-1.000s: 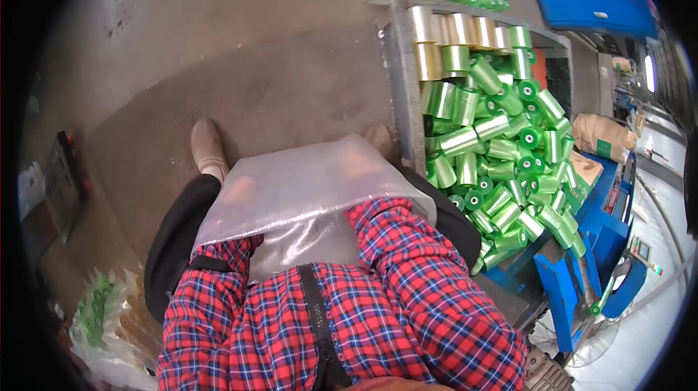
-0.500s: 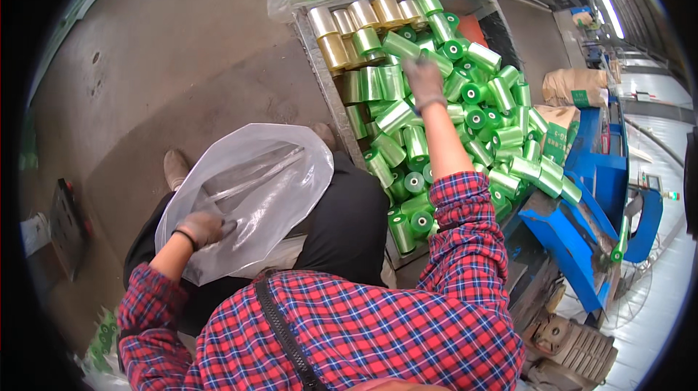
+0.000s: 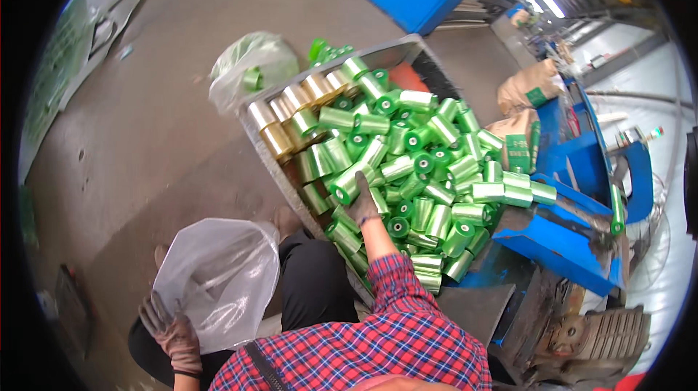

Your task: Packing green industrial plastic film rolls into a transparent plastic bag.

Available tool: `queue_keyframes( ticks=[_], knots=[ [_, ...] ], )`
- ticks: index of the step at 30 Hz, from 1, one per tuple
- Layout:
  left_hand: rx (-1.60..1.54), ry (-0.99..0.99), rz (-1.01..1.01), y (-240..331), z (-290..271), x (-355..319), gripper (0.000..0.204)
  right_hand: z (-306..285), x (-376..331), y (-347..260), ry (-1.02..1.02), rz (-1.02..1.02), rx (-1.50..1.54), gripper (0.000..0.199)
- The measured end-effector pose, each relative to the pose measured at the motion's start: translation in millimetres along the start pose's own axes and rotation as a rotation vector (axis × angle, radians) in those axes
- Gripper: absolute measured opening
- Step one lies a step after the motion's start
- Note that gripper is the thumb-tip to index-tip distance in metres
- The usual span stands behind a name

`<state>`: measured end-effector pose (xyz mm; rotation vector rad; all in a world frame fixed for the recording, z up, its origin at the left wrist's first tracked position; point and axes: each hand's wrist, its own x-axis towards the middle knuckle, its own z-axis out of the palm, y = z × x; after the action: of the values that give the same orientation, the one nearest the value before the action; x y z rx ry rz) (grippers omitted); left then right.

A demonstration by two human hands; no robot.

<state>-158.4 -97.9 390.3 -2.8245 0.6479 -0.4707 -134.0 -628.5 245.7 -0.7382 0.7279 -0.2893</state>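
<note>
In the metal bin (image 3: 256, 123), my right hand (image 3: 361, 204) has now closed around a green roll (image 3: 350, 182) it was only reaching toward half a second ago. My left hand (image 3: 169, 328) still pinches the clear bag's (image 3: 218, 275) rim by my knee, so bagging can proceed.

The right hand (image 3: 361, 204) lay on a green roll (image 3: 347, 184), but its fingertips were buried among the rolls, so the grip could not be judged. The left hand (image 3: 173, 333) clutched the clear bag (image 3: 214, 278); the bag's contents were a blur. The metal tray (image 3: 259, 145) vanished under the heap, its far wall hidden.
</note>
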Motion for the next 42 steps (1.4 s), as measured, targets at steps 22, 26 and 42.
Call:
queue_keyframes(
  ticks=[22,26,42],
  knots=[
    [-0.379,-0.399,-0.138,-56,44,11,0.019,183,-197,-38,-0.615,-0.004,-0.294,0.043],
    [-0.383,-0.476,-0.111,-56,29,25,0.018,182,-202,-37,-0.622,-0.193,-0.505,0.048],
    [-0.645,-0.328,-0.110,-46,14,25,0.025,268,-209,127,-1.707,0.284,-2.254,0.064]
  ],
)
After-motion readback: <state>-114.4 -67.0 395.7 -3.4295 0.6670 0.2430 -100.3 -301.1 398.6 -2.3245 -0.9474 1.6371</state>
